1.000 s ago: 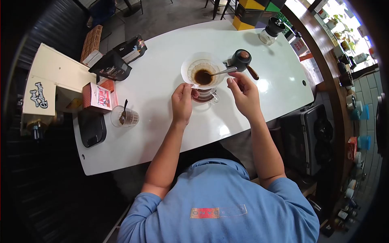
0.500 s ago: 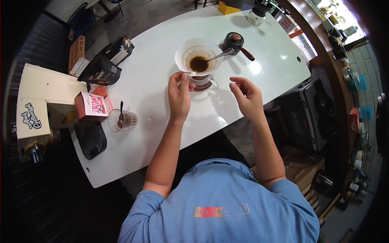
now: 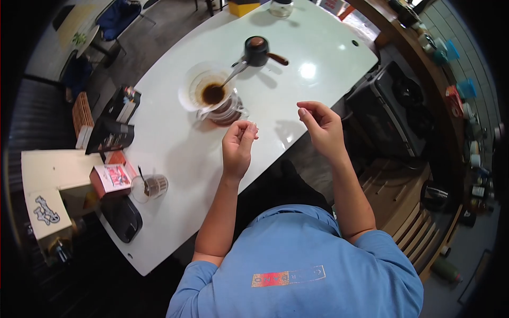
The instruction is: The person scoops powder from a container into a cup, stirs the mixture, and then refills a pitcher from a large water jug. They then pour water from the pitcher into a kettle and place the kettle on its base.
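Note:
A glass coffee server (image 3: pixel 229 116) stands on the table with a pour-over dripper (image 3: pixel 188 102) and pale paper filter on it. Dark coffee (image 3: pixel 213 94) sits in the filter, and a spoon (image 3: pixel 235 72) leans in it. My left hand (image 3: pixel 238 151) hovers just in front of the server, apart from it, with its fingers curled in against the thumb and nothing visible in them. Over the table's near edge, my right hand (image 3: pixel 324 130) is loosely bent, thumb and index slightly apart, holding nothing. Behind the dripper stands a small dark pot (image 3: pixel 256 52) with a wooden handle.
At the left are a glass with a spoon (image 3: pixel 150 188), a red box (image 3: pixel 110 180), a black tray (image 3: pixel 122 218) and black bags (image 3: pixel 110 135). A glass jar (image 3: pixel 281 8) stands at the far edge. Shelves with bottles line the right side.
The view has turned rightward, so the table things sit further left. My left hand has come away from the dripper's near side. My right hand is still raised and holds nothing.

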Demonstrator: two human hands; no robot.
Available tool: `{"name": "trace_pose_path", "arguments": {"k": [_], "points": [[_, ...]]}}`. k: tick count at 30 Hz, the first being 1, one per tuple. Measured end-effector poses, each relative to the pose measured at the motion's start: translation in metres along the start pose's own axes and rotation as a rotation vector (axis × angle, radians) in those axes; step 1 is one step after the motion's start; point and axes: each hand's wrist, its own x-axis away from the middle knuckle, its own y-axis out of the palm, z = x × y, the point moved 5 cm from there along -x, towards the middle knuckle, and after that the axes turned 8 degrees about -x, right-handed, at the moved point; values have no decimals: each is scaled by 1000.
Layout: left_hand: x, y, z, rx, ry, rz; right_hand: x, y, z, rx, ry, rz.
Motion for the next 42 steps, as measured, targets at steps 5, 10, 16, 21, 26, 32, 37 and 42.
{"name": "trace_pose_path", "arguments": {"k": [5,10,16,21,26,32,37,42], "points": [[-23,55,7,-28,11,-133,3,-54,-17,-138,-36,132],[-45,135,12,-60,23,-266,13,-134,-32,-159,-105,287],[-60,260,10,-57,52,-430,30,-246,-47,-140,-161,448],[-68,354,4,-70,51,-565,44,-333,-53,-156,-203,598],[-76,425,0,-45,30,-656,56,-396,-58,-131,-208,696],[-99,469,-7,-75,38,-715,44,-439,-54,-139,-188,758],[-152,484,-11,-76,39,-692,1,-454,-46,-132,-187,744],[-223,508,-14,-34,40,-691,-60,-475,-59,-32,-194,812]]}}
